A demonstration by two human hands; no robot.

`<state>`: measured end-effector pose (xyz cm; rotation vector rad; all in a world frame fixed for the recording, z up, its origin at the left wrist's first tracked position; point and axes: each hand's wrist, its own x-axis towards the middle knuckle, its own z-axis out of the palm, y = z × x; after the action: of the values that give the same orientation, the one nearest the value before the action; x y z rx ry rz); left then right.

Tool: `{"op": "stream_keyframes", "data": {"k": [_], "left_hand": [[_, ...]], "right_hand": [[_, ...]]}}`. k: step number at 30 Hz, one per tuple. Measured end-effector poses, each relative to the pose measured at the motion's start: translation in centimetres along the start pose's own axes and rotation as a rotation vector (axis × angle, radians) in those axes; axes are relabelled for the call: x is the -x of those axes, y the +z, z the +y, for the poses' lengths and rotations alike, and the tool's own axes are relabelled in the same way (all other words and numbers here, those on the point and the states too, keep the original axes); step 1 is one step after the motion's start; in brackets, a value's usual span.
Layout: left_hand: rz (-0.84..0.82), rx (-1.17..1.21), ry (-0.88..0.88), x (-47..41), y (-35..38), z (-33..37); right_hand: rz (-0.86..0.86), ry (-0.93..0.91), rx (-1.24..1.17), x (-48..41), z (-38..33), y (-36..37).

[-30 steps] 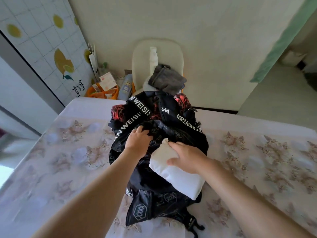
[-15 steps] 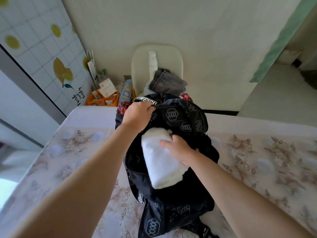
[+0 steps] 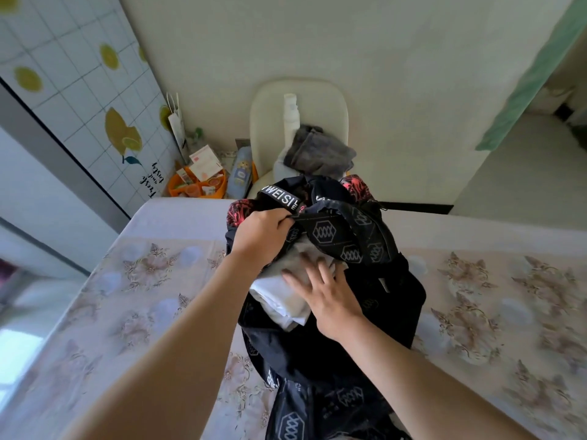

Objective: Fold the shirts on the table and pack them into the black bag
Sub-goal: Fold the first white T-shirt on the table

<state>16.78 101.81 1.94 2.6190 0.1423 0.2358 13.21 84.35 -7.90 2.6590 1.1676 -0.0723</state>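
The right hand (image 3: 327, 300) lay flat on the white shirt (image 3: 279, 296), fingers spread, pushing it into the black bag (image 3: 317, 354). A moment before, more of the shirt stuck out, so it looked nearly packed. Behind the shirt, the left hand (image 3: 260, 236) gripped the bag's flap (image 3: 336, 233), holding it up. On the worktop (image 3: 143, 281): one shirt, one bag, two hands.

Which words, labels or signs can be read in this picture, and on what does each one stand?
"WEISI": white capitals on the black strap of the black bag; the start of the word is hidden.
"fresh and tasty", as it seems: black handwriting on the tiled lemon wall sticker.
Too small or blurred to read: the packets in the orange plastic basket, the label of the blue bottle, the white print low on the bag.
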Motion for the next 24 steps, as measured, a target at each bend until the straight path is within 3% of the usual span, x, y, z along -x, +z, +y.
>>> {"op": "stream_keyframes", "data": {"k": [4,11,14,19,21,24], "left_hand": [[0.044,0.011,0.031,0.2,0.1,-0.3],[0.184,0.105,0.047,-1.0,-1.3,-0.1],[0.190,0.128,0.042,-1.1,-1.6,0.1],[0.221,0.139,0.076,-1.2,-2.0,0.0],[0.248,0.116,0.107,-1.4,-2.4,0.3],[0.239,0.092,0.113,-1.5,-2.4,0.2]], "right_hand": [[0.032,0.010,-0.111,-2.1,-0.5,-0.2],[0.269,0.039,-0.783,-3.8,1.4,0.0],[0.246,0.051,-0.833,-4.1,2.0,-0.9],[0.584,0.377,-0.627,-4.9,0.6,-2.2],[0.527,0.494,-0.520,-5.9,-0.5,-2.6],[0.189,0.513,-0.400,-7.7,-2.8,-2.1]]}}
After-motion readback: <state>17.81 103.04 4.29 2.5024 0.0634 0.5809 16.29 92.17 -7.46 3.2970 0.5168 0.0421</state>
